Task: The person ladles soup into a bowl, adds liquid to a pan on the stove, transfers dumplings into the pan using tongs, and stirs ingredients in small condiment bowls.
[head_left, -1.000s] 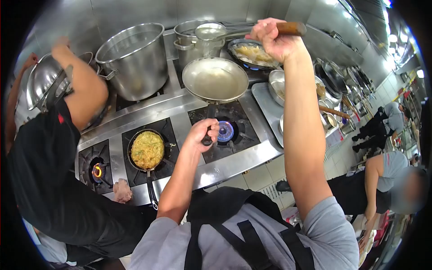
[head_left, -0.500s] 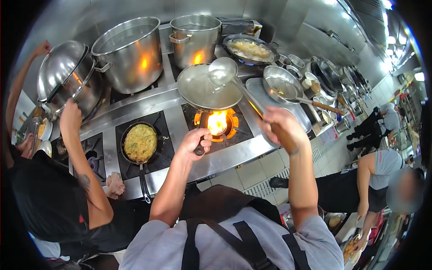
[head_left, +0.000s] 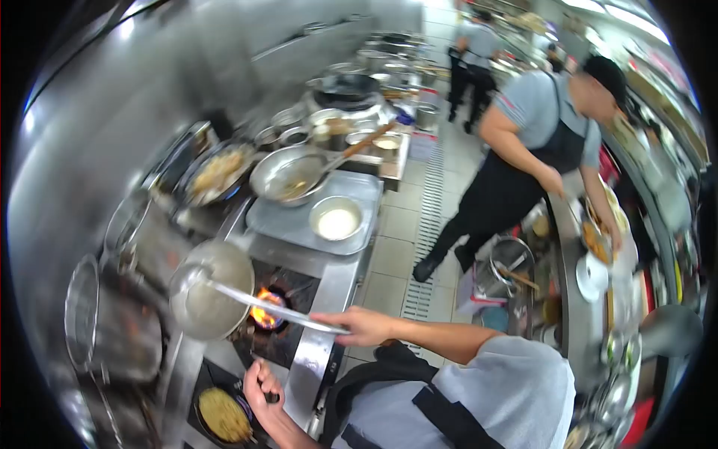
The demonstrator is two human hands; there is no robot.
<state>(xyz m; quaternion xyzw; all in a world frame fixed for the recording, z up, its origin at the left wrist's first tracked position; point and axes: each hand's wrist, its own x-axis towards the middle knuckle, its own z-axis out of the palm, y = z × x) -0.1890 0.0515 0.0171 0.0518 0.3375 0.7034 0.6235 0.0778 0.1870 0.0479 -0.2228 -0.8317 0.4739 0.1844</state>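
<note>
My left hand is wrapped around the dark handle of a wok, beside the front edge of the stove. The wok is held tilted at the side of a burner with orange flame. My right hand grips the long handle of a metal ladle. The ladle's bowl lies inside the wok; motion blur hides what is in them. Close to my left hand, a small frying pan with a yellow omelette rests on the stove.
A metal tray beside the burner carries a white-filled bowl and a strainer-like pan. Behind the wok stand tall pots and a pan of pale food. A co-worker leans over the opposite counter.
The camera view has swung to the right, so the stove now sits lower left. The ladle's bowl has gone from above the wok's rim into the wok. Both hands keep their grips.
</note>
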